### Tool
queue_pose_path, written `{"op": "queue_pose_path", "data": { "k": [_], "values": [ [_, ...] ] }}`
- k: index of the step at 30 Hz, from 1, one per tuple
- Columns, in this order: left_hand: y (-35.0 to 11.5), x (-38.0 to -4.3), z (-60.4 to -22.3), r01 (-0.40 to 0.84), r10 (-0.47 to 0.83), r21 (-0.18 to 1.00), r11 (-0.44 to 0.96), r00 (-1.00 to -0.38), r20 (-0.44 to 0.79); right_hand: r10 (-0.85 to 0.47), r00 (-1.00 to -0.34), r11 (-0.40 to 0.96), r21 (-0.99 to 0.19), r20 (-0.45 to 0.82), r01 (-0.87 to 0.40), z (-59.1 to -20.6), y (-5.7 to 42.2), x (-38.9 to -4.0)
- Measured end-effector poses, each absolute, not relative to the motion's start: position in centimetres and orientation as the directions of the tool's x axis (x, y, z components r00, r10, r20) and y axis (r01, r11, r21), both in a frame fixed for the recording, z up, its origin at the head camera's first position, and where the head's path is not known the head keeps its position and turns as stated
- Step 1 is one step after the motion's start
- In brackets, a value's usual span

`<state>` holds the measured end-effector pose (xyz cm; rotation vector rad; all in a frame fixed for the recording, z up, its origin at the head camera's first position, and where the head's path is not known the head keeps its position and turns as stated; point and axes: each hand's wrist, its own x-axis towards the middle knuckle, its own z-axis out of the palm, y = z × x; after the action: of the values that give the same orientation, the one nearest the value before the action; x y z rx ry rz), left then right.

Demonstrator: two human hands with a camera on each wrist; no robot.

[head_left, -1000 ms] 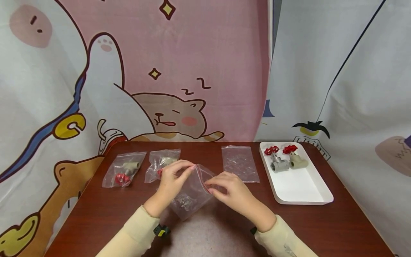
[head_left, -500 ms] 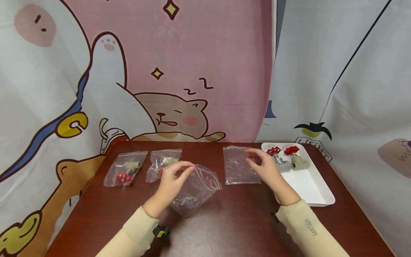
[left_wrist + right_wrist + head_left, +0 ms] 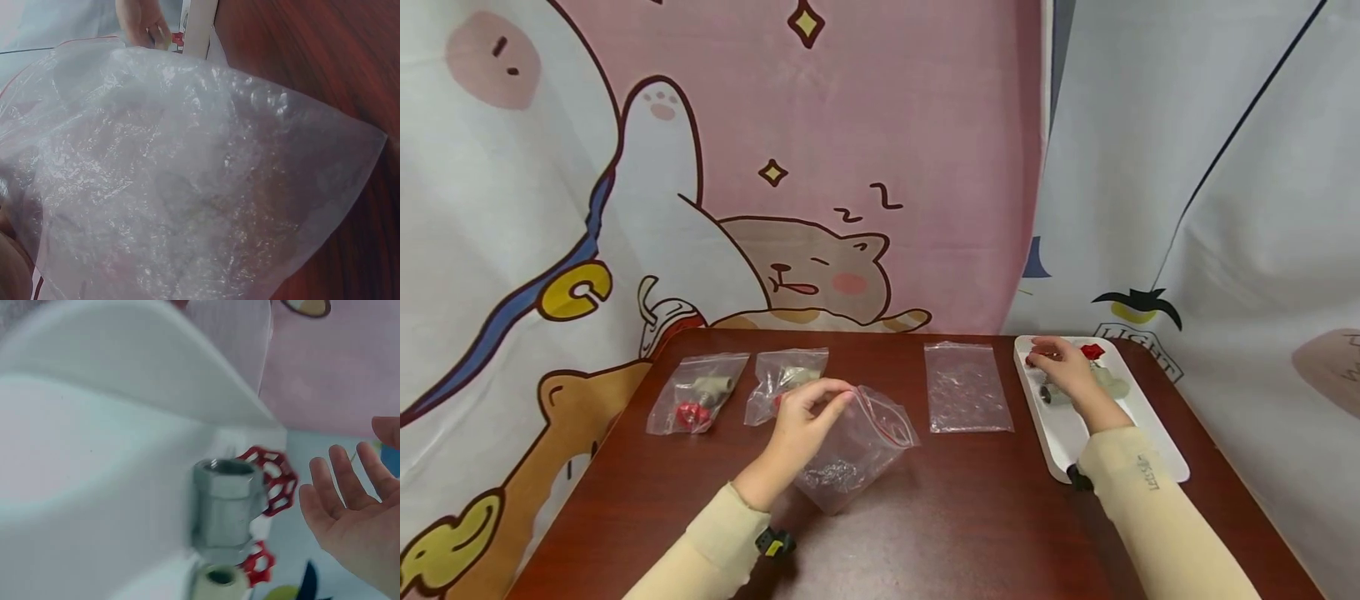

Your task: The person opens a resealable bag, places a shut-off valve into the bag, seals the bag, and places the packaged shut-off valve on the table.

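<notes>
My left hand point(image 3: 799, 429) pinches the opening edge of a clear zip bag point(image 3: 859, 457) with a red seal line. The mouth of the bag gapes, and its crinkled film fills most of the left wrist view. Over the white tray point(image 3: 1138, 446) at the right, my right hand point(image 3: 1071, 382) reaches down beside a metal valve point(image 3: 225, 500) with a red handwheel. In the right wrist view the fingers point(image 3: 350, 478) are spread, close to that wheel, with a gap visible. A beige valve point(image 3: 1112, 383), also with a red handwheel, lies next to the metal one, partly covered by my hand.
Two bagged valves lie at the left: one bag point(image 3: 718, 367) in plain sight, another bag point(image 3: 767, 367) partly behind my left hand. A flat clear zip bag point(image 3: 968, 390) rests on the brown table point(image 3: 940, 533) left of the tray. A printed cloth point(image 3: 955, 167) hangs behind.
My right hand has let go of the zip bag's edge and moved right, past the flat bag, to above the tray. My left hand keeps its pinch on the bag.
</notes>
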<state>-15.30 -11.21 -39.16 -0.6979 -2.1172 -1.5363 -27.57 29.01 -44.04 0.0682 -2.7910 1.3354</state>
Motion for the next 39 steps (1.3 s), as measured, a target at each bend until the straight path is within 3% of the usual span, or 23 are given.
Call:
{"op": "queue_pose_path", "data": {
  "k": [10, 17, 26, 33, 39],
  "values": [
    [-11.5, -15.6, -40.0, 0.631, 0.141, 0.736, 0.246, -0.775, 0.617, 0.197, -0.967, 0.406, -0.885, -0.161, 0.229, -45.4, 31.7, -28.9],
    [-11.9, -16.9, -42.2, 0.621, 0.134, 0.744, 0.245, -0.782, 0.609, 0.248, -0.956, 0.483, -0.835, -0.159, 0.265, -46.4, 32.9, -29.3],
    [-12.0, -16.8, -42.4, 0.614, 0.134, 0.746, 0.257, -0.787, 0.602, 0.173, -0.926, 0.542, -0.752, -0.336, 0.374, -47.1, 33.5, -29.7],
    [-11.5, -15.6, -40.3, 0.619, 0.143, 0.743, 0.254, -0.784, 0.604, 0.186, -0.874, 0.295, -0.823, -0.449, 0.486, -47.3, 34.0, -29.8],
    [-11.5, -15.1, -39.6, 0.621, 0.15, 0.738, 0.262, -0.782, 0.605, 0.123, -0.855, 0.11, -0.849, -0.504, 0.517, -47.2, 34.0, -29.5]
  ]
}}
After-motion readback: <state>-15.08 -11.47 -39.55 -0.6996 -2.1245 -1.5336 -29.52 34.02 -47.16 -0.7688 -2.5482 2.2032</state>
